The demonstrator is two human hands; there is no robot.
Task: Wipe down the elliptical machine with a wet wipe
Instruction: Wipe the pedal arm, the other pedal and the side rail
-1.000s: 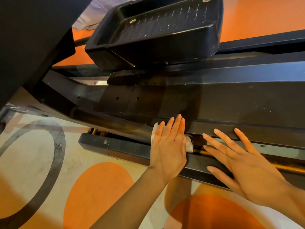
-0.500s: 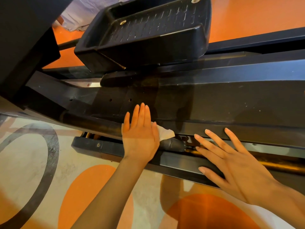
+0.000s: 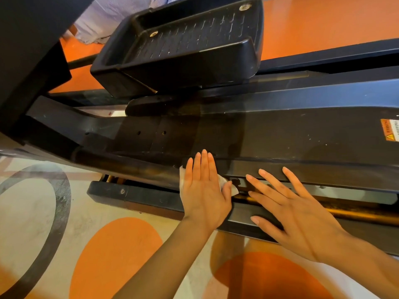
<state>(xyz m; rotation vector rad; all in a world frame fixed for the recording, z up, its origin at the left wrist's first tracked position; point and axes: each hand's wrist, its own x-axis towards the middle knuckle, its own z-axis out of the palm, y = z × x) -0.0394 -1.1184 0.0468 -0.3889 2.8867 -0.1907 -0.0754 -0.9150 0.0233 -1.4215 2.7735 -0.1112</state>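
Observation:
The black elliptical machine runs across the view, its foot pedal raised at the top. My left hand lies flat with straight fingers on the machine's lower rail, pressing a white wet wipe against it; the wipe's edges show on both sides of the palm. My right hand rests open on the same rail just to the right, fingers spread, holding nothing.
A floor patterned with orange circles and a dark ring lies below the rail. An orange warning label sits on the frame at the right. Pale fabric shows behind the pedal, top left.
My left hand slid the wipe left along the rail, then back right towards my right hand. The right hand stayed on the rail.

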